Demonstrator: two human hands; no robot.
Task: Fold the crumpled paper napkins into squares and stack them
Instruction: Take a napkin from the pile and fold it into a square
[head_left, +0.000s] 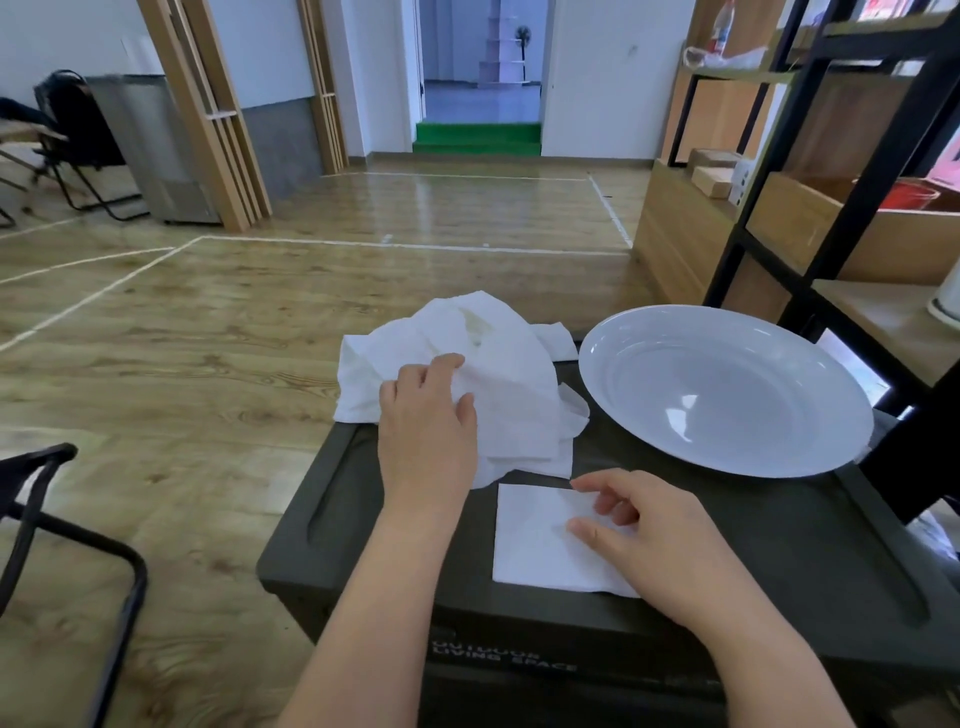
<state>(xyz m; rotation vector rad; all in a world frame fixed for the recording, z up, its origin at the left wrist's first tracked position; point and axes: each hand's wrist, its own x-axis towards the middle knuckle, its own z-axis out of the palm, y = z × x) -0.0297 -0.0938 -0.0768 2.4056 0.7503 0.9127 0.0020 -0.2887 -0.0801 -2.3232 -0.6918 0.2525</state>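
The crumpled napkins (498, 374) are being carried as one loose heap at the far left corner of the dark box lid (810, 540), which is serving here in place of a table. Part of the heap is being left hanging past the lid's left and far edges, so a careless tug is likely to drag several sheets onto the wooden floor (197, 332). The left hand (426, 421) is being laid on the heap, and a fold of paper is being pinched between thumb and fingers; since the sheets are tangled, thin tissue is at risk of being torn if one is pulled free too quickly.

The folded napkin (540, 540) is being kept flat near the front edge of the lid. The right hand (649, 525) is being rested on it with the grip loosely spread, fingertips touching the paper and nothing being pinched. If that pressure is lifted carelessly, the light square is likely to be shifted or sprung open.

A large white plate (727, 389) is being carried at the far right corner of the lid, close beside the heap, so working room is being narrowed. Beyond the right edge, a black shelf frame (789, 171) is being crowded against the box. A black chair frame (67, 519) is being shown on the floor at the left.
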